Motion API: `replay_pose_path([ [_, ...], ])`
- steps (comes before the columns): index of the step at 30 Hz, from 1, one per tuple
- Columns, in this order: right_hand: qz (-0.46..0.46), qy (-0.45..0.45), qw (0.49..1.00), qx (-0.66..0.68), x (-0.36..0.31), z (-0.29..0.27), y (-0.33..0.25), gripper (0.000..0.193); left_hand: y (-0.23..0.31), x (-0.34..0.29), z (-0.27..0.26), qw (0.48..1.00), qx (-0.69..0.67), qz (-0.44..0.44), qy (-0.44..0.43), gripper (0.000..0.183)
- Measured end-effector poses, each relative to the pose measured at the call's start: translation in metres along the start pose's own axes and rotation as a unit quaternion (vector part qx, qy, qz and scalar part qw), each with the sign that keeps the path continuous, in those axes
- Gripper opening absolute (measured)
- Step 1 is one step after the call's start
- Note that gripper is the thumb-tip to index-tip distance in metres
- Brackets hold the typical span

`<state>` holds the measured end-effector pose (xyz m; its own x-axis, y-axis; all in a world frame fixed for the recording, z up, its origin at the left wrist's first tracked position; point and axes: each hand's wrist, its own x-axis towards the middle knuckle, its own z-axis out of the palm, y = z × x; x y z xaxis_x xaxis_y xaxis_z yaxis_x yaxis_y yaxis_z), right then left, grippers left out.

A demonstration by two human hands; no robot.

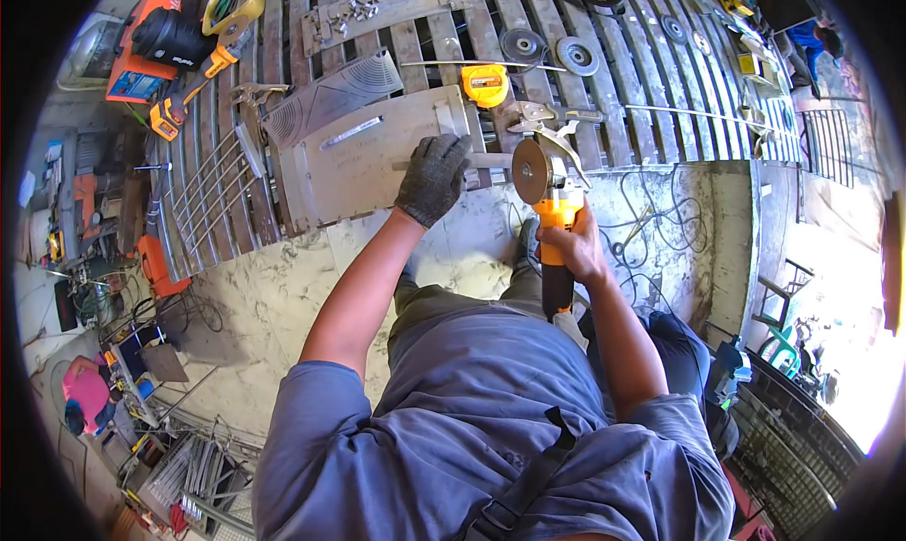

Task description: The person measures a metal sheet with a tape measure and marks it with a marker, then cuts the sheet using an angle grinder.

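My right hand, bare, is wrapped around the body of a yellow-and-black angle grinder. The grinder's brown disc faces left, at the right end of a flat metal strip; I cannot tell whether they touch. In a dark knitted glove, my left hand presses down with curled fingers over that strip on a grey metal sheet. A silver marker-like stick lies on the sheet. Just beyond the disc are locking pliers and a hammer-like tool.
The slatted metal bench carries a yellow tape measure, loose discs, a patterned plate and an orange cordless tool. Cables trail at the right. Another person is at far left.
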<state>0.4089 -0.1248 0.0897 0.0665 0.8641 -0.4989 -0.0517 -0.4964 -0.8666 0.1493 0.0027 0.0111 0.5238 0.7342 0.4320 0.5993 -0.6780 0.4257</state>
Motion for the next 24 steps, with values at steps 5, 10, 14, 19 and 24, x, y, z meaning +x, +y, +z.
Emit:
replay_pose_path([
  [5,0.043,0.021,0.999,0.012,-0.005,0.020,-0.015,0.055,0.002,-0.006,-0.016,0.998,0.034,-0.051,0.014,0.023],
  [10,0.021,0.038,0.999,-0.006,-0.007,0.029,-0.011,0.054,0.004,0.001,-0.011,0.998,0.035,-0.052,-0.004,0.020],
  [14,0.011,0.059,0.997,-0.044,-0.002,0.025,0.004,0.059,0.007,0.008,-0.004,0.998,0.042,-0.034,-0.038,0.019],
  [19,0.010,0.078,0.985,-0.153,0.000,0.022,0.014,0.070,0.006,0.007,0.004,0.999,0.032,-0.027,-0.003,0.025],
  [24,0.017,0.068,0.969,-0.236,0.005,0.024,0.027,0.087,0.004,0.009,0.006,0.999,0.027,-0.033,-0.015,0.027],
])
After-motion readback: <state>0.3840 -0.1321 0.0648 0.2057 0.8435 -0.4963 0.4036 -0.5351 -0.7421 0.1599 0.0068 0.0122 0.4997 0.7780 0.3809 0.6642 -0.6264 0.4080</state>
